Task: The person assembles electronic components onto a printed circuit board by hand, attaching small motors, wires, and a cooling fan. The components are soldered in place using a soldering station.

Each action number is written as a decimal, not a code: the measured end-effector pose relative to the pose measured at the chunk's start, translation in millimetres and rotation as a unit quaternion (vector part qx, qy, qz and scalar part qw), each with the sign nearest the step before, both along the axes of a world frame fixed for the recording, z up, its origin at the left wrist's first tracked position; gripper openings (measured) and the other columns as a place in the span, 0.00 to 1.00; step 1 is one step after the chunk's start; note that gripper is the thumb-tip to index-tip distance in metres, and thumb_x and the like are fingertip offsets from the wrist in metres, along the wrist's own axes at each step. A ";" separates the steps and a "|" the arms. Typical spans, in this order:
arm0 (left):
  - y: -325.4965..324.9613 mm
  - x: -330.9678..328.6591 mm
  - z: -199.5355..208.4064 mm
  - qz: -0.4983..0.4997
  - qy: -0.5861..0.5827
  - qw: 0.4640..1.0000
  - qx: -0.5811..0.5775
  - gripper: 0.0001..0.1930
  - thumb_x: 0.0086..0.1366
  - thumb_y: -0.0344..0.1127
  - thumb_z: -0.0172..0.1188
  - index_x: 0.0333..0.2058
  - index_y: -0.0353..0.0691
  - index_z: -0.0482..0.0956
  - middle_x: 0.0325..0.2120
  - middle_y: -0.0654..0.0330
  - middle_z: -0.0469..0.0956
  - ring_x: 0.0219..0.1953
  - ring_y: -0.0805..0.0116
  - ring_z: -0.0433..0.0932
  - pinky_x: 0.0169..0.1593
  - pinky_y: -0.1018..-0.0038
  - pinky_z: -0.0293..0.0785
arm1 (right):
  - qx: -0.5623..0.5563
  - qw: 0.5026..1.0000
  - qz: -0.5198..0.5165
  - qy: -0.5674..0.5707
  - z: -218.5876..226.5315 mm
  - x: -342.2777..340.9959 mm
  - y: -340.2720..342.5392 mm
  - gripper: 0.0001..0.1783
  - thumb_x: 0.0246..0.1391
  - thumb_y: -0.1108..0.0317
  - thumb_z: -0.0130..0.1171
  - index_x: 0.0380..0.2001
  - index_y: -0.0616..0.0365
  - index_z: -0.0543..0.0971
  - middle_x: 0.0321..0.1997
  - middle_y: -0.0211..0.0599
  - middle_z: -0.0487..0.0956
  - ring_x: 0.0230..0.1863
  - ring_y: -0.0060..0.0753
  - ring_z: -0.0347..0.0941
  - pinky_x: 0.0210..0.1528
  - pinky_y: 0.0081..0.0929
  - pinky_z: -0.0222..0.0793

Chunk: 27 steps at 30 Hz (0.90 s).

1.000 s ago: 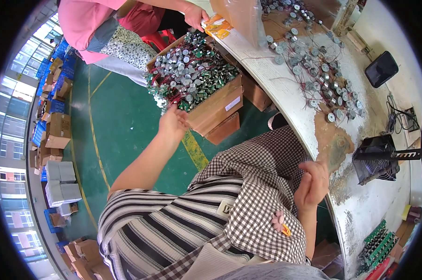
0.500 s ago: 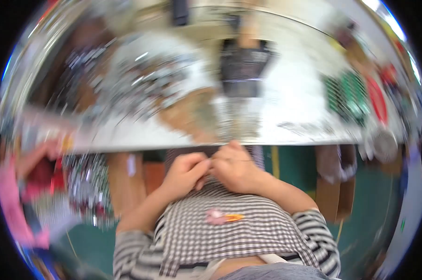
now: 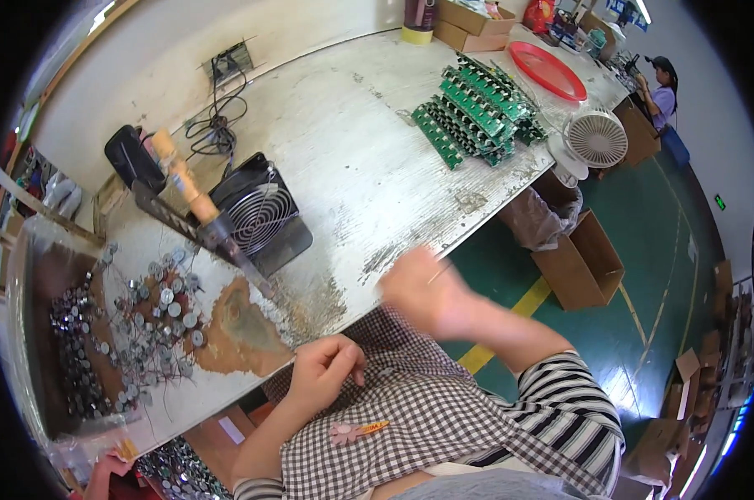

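My left hand (image 3: 320, 377) is at the front edge of the table, in front of my checked apron (image 3: 394, 433). Its fingers are curled in, and whatever they might hold is hidden. Further right, my right hand (image 3: 424, 293) is raised by the table edge, smeared by motion, so its fingers cannot be read. Closest to the left hand is a worn brown patch (image 3: 242, 329) on the tabletop. Small round metal parts with thin wires (image 3: 173, 304) lie scattered beyond it. A soldering iron with a wooden handle (image 3: 185, 179) slants tip-down over the table beside a black fan (image 3: 264, 212).
Stacked green circuit boards (image 3: 477, 108), a red oval tray (image 3: 548, 71) and a white fan (image 3: 595, 137) occupy the table's right part. A bin of metal parts (image 3: 73, 350) is at the left. Below stands an open cardboard box (image 3: 581, 262). Another person (image 3: 662, 93) is far right; someone's hand (image 3: 109, 468) is lower left.
My hands were together in front of my apron; now they are apart, the right one moving and blurred. The view has swung to the right, bringing the boards and white fan nearer the middle.
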<state>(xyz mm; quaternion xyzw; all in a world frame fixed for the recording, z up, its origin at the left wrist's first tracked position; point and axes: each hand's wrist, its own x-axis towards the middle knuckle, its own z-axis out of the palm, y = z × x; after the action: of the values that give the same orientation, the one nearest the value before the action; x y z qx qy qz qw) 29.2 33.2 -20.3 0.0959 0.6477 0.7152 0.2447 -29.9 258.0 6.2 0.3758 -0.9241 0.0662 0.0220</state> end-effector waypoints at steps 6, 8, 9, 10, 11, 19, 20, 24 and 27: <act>10.8 -9.8 -3.3 -0.008 0.248 0.960 -0.131 0.04 0.58 0.27 0.58 0.28 0.32 0.76 0.23 0.56 0.76 0.25 0.67 0.76 0.29 0.75 0.70 | -0.350 0.746 -0.354 0.444 66.9 -177.2 198.9 0.12 0.52 0.62 0.57 0.31 0.62 0.76 0.31 0.47 0.77 0.34 0.50 0.73 0.37 0.41 0.67; 11.1 -10.0 -7.1 -0.011 0.207 0.965 -0.162 0.04 0.58 0.27 0.58 0.29 0.32 0.76 0.24 0.55 0.76 0.24 0.66 0.76 0.29 0.75 0.70 | -0.332 0.722 -0.506 0.334 72.4 -236.7 266.2 0.25 0.50 0.49 0.57 0.34 0.65 0.77 0.38 0.55 0.78 0.43 0.54 0.74 0.43 0.43 0.68; 11.9 -10.6 -8.8 -0.017 0.250 0.954 -0.166 0.04 0.58 0.27 0.58 0.30 0.32 0.76 0.24 0.55 0.76 0.24 0.68 0.77 0.29 0.75 0.70 | -0.280 0.745 -0.541 0.272 70.1 -259.0 300.0 0.31 0.48 0.43 0.56 0.36 0.67 0.78 0.41 0.58 0.77 0.46 0.55 0.73 0.48 0.43 0.67; 12.8 -11.1 -7.3 -0.018 0.219 0.965 -0.146 0.04 0.59 0.27 0.57 0.30 0.32 0.76 0.24 0.56 0.76 0.24 0.69 0.77 0.29 0.76 0.71 | -0.225 0.760 -0.573 0.210 64.2 -274.0 327.9 0.38 0.46 0.37 0.54 0.39 0.68 0.78 0.44 0.62 0.76 0.50 0.56 0.72 0.52 0.43 0.65; 13.3 -11.9 -5.6 -0.017 0.186 0.974 -0.127 0.04 0.59 0.27 0.57 0.30 0.32 0.76 0.24 0.56 0.76 0.24 0.70 0.77 0.28 0.77 0.71 | -0.206 0.771 -0.581 0.162 51.2 -282.8 345.4 0.41 0.45 0.35 0.53 0.40 0.69 0.78 0.46 0.63 0.75 0.51 0.55 0.71 0.54 0.43 0.63; 5.1 -9.9 -5.7 -0.014 0.097 0.993 -0.067 0.04 0.62 0.27 0.55 0.32 0.31 0.75 0.27 0.58 0.75 0.28 0.73 0.78 0.30 0.79 0.71 | -0.381 0.743 -0.505 -0.217 30.9 -264.2 283.8 0.34 0.54 0.38 0.49 0.46 0.59 0.75 0.47 0.41 0.76 0.47 0.31 0.70 0.50 0.30 0.63; 6.0 -10.7 -6.0 -0.018 0.094 0.993 -0.063 0.04 0.62 0.27 0.55 0.32 0.31 0.75 0.27 0.58 0.75 0.28 0.73 0.78 0.30 0.79 0.71 | -0.401 0.730 -0.509 -0.219 20.8 -266.8 287.9 0.35 0.54 0.39 0.50 0.47 0.62 0.74 0.48 0.41 0.76 0.49 0.30 0.70 0.52 0.30 0.62; 4.8 -17.0 -5.6 -0.032 0.072 0.997 -0.016 0.05 0.63 0.26 0.53 0.34 0.30 0.74 0.29 0.58 0.74 0.29 0.73 0.77 0.32 0.79 0.72 | -0.356 0.760 -0.512 -0.183 6.7 -259.3 256.0 0.44 0.50 0.36 0.51 0.56 0.66 0.68 0.61 0.50 0.66 0.62 0.41 0.61 0.62 0.33 0.52; 3.7 -17.3 -10.0 -0.038 0.081 0.996 -0.018 0.05 0.63 0.27 0.53 0.33 0.31 0.74 0.28 0.58 0.74 0.28 0.74 0.77 0.31 0.79 0.72 | -0.340 0.780 -0.499 -0.167 -2.8 -249.1 236.8 0.44 0.51 0.36 0.48 0.50 0.72 0.71 0.55 0.56 0.71 0.57 0.46 0.66 0.58 0.34 0.57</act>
<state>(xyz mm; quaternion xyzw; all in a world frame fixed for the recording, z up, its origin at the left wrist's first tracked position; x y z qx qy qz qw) 11.9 36.8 -30.4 0.1731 0.6743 0.6833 0.2201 -279.0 494.8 3.3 -0.1863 -0.8889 0.4178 0.0238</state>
